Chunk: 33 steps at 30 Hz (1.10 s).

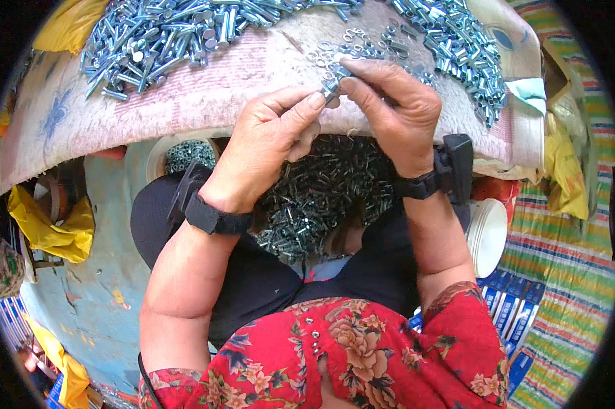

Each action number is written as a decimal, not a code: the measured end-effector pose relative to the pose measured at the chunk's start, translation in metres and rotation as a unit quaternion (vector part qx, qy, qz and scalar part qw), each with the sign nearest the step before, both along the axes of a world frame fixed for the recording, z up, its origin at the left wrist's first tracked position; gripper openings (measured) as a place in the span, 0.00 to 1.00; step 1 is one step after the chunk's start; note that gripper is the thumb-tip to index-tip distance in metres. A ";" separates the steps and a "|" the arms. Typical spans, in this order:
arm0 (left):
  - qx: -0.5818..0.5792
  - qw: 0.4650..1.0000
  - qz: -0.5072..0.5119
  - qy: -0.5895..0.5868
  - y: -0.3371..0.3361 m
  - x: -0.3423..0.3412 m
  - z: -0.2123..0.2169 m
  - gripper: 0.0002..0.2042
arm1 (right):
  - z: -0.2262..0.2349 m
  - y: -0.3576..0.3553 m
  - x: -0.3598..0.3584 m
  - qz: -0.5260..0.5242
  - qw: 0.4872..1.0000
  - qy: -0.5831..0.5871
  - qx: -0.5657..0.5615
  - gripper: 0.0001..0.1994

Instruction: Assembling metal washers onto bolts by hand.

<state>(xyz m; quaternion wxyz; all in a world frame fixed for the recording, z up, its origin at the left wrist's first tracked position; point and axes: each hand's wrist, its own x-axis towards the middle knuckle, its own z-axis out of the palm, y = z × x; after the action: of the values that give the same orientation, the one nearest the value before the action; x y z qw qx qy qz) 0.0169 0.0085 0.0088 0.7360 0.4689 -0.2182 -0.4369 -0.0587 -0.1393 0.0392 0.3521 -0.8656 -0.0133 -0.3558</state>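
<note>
Left hand (268, 136) and right hand (403, 109) are brought together over the near edge of the table (205, 92), with one fastener (331, 84) held between their fingertips. By the left hand, its lower end is pinched between thumb and bent fingers; by the right hand, its upper end is gripped between thumb and forefinger. The fastener lies to the upper right of the left hand and to the left of the right hand. Its long axis is slanted, from lower left to upper right, so that one end is presented to each hand. Both hands appear to be in contact with it, and neither is clearly nearer. Its exact make-up is partly hidden by the fingers and cannot be told.

Counted: two hands, each with one strapped device, the left (215, 213) and the right (433, 178); one held fastener; one pile of bolts (178, 44) at upper left; one pile of sleeves (461, 54) at upper right; one loose scatter of rings (352, 44) just beyond the fingertips. Below the table edge, one dark heap of metal parts (328, 187) is seen between the legs, flanked by one pot of nuts (188, 155) at left and one white tub (488, 238) at right. Individual bolts, sleeves and rings are too crowded to be counted.
</note>
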 end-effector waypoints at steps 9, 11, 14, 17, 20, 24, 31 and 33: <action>0.019 0.997 -0.073 0.000 0.002 -0.015 0.006 0.11 | 0.002 0.003 -0.042 -0.026 0.999 -0.005 -0.033 0.09; 0.024 0.995 -0.100 -0.015 0.003 -0.022 0.016 0.11 | 0.012 -0.004 -0.056 -0.004 1.000 0.024 0.008 0.09; 0.007 0.987 -0.162 -0.007 0.006 -0.035 0.028 0.12 | 0.040 -0.013 -0.083 0.105 0.955 0.188 0.202 0.09; -0.021 0.980 -0.193 0.044 0.012 -0.059 0.037 0.12 | 0.064 -0.011 -0.105 0.163 0.958 0.212 0.105 0.10; -0.043 0.975 -0.207 0.067 0.019 -0.077 0.039 0.12 | 0.083 -0.002 -0.126 0.186 0.954 0.227 0.053 0.10; -0.070 0.972 -0.222 0.034 0.020 -0.098 0.054 0.12 | 0.105 0.001 -0.147 0.176 0.954 0.243 -0.014 0.07; -0.062 0.983 -0.139 -0.102 -0.011 -0.131 0.085 0.12 | 0.122 -0.024 -0.162 0.098 0.968 0.202 -0.115 0.16; -0.088 0.983 -0.113 -0.113 -0.022 -0.135 0.092 0.12 | 0.128 -0.036 -0.167 0.079 0.972 0.213 -0.063 0.17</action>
<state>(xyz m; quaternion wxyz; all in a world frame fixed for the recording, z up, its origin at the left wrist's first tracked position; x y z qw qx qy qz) -0.1181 -0.0136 0.1005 0.6909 0.4206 -0.3892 -0.4407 -0.2252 -0.1755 0.1674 0.3182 -0.9383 -0.0286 -0.1323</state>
